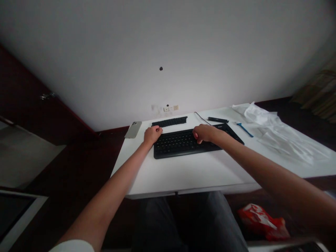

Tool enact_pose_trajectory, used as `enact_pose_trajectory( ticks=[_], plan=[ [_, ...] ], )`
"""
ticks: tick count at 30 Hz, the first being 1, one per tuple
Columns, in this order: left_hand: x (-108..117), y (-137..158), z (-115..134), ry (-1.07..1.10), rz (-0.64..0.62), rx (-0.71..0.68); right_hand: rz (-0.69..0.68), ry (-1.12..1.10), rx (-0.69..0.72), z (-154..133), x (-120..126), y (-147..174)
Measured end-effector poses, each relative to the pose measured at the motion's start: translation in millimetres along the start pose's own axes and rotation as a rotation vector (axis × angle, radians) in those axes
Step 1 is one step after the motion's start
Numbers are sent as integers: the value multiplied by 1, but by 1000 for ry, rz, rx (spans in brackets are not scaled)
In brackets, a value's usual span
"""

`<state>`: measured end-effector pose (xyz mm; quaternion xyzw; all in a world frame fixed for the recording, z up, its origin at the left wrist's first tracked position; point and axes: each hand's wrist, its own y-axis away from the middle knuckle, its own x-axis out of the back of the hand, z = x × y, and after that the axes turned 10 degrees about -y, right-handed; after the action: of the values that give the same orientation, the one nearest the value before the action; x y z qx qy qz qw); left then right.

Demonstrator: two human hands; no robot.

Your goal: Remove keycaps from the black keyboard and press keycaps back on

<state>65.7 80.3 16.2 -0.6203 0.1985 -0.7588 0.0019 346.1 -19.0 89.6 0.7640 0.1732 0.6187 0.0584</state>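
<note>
A black keyboard (178, 142) lies flat on the white table, with white marks on its keys. At its upper left corner my left hand (153, 135) is closed, fingers curled against the edge. My right hand (205, 133) is bent into a fist over the right-hand part of the keys; whatever its fingers hold, if anything, is hidden. Behind the keyboard, close to my left hand, lies a long black ridged strip (170, 121). A shorter black piece (217, 120) rests beyond my right hand.
A pale phone (133, 130) lies at the table's left edge. To the right are a slim blue tool (245, 130) and crumpled white plastic wrapping (283, 136). A thin dark cable (202, 118) runs behind the keyboard. Wall sockets (171, 108) sit beyond; below right is a red bag (262, 220).
</note>
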Motion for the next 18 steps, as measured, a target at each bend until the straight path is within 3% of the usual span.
enact_pose_trajectory(
  ticks=[5, 10, 13, 15, 18],
  plan=[
    [21, 30, 25, -134, 39, -144, 22, 26, -1, 8, -10, 1],
    [28, 108, 67, -56, 132, -244, 113, 34, 26, 19, -22, 9],
    [28, 152, 79, -68, 147, -269, 197, -20, 24, 23, -39, 22],
    [27, 167, 78, -69, 152, -233, 337, -116, 28, 23, -58, 34],
    [26, 172, 74, -66, 155, -172, 739, -241, 133, 14, -91, 54]
  ],
)
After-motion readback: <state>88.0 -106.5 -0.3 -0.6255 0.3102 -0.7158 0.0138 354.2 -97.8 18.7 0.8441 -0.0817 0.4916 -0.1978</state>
